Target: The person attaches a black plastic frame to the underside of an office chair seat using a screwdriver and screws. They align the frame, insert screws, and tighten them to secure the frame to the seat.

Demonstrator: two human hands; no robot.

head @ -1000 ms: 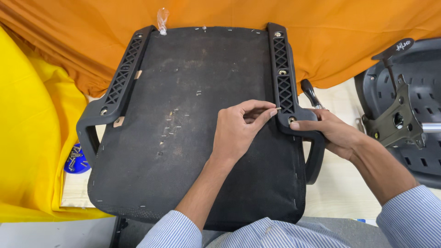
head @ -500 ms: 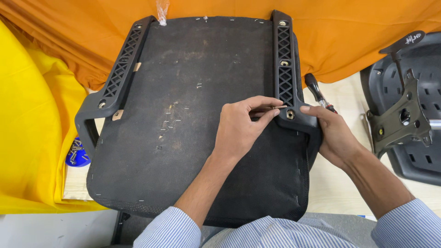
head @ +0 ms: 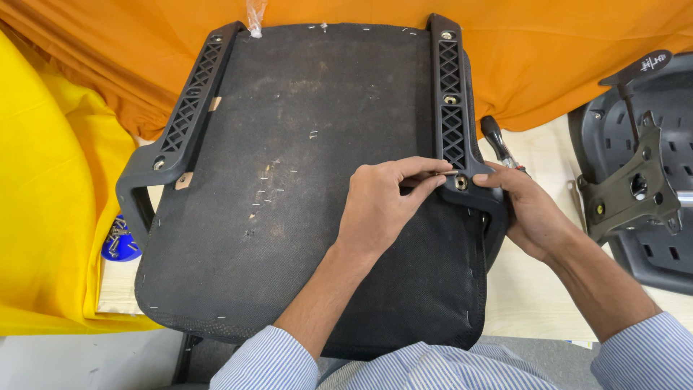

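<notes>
An upturned black chair seat (head: pixel 303 188) lies in front of me, with a black lattice armrest bracket along each side. My left hand (head: pixel 386 206) pinches a small thin screw (head: pixel 446 173) between thumb and forefinger, right beside the lowest bolt hole (head: pixel 460 183) of the right bracket (head: pixel 449 108). My right hand (head: pixel 530 213) wraps around that bracket's lower curved end at the seat's right edge, thumb resting next to the hole. The left bracket (head: pixel 189 108) is untouched.
A black-handled screwdriver (head: pixel 494 136) lies just beyond my right hand. At the right are a dark chair shell (head: pixel 664 238) and a metal mechanism plate (head: pixel 632 191). A blue dish of screws (head: pixel 119 242) sits at the left. Orange cloth (head: pixel 548 58) and yellow cloth (head: pixel 50 217) surround the seat.
My left hand's fingers have come down with the screw to the bracket's lowest hole. My right hand has shifted its grip inward on the bracket end. The view has tilted slightly.
</notes>
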